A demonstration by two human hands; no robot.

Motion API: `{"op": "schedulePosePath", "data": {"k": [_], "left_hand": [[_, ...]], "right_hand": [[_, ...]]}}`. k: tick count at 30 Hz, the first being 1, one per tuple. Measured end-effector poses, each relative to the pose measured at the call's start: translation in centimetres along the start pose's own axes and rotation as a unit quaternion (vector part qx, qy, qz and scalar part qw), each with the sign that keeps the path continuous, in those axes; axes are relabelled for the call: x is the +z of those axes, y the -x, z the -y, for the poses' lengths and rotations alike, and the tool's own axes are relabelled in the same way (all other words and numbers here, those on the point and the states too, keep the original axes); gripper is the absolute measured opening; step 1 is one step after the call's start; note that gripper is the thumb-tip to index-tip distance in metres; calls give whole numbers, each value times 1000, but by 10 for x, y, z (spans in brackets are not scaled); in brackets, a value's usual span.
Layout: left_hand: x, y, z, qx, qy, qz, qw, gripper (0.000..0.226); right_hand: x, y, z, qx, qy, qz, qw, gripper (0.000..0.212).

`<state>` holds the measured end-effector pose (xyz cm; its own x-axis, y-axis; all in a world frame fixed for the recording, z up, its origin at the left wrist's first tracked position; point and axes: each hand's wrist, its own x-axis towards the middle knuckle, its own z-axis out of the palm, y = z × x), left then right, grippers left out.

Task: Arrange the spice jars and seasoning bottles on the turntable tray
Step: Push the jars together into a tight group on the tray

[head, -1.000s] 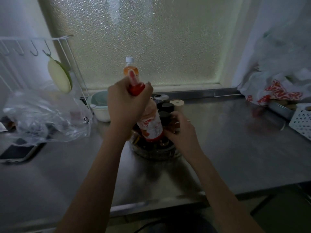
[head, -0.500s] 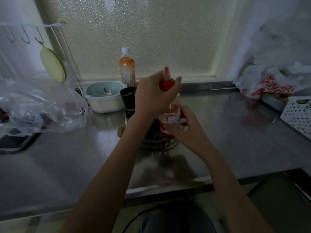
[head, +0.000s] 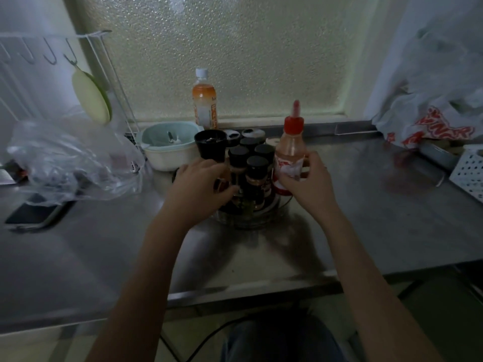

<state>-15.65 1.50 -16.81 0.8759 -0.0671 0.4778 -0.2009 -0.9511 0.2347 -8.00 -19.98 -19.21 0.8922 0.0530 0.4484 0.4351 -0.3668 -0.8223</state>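
A clear round turntable tray sits mid-counter, packed with several black-capped spice jars. A tall sauce bottle with a red nozzle cap stands upright at the tray's right side. My right hand is wrapped around its lower body. My left hand rests on the tray's left side, fingers curled against the jars there; whether it grips one is hidden. A wider black container stands at the tray's back left.
An orange drink bottle stands by the window. A pale green bowl is left of the tray. A clear plastic bag and a phone lie far left. A printed bag and a white basket are at right.
The left hand let go of the sauce bottle's red cap and dropped to the tray's left side. The bottle now stands at the tray's right, held by the right hand.
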Motion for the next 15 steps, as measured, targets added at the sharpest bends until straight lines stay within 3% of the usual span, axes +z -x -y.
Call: {"op": "schedulePosePath", "data": {"k": [6,12,15], "left_hand": [[7,17,-3,14,-52,128,990,60],[2,7,-9,11,-42,196,980,50],[1,1,-6,8,-25,219,975,46]], "right_hand": [[6,0,-6,24,33,47,998,48],[12,4,-16,51,52,63,995,54],[14,6,-16,56,70,37,995,74]]}}
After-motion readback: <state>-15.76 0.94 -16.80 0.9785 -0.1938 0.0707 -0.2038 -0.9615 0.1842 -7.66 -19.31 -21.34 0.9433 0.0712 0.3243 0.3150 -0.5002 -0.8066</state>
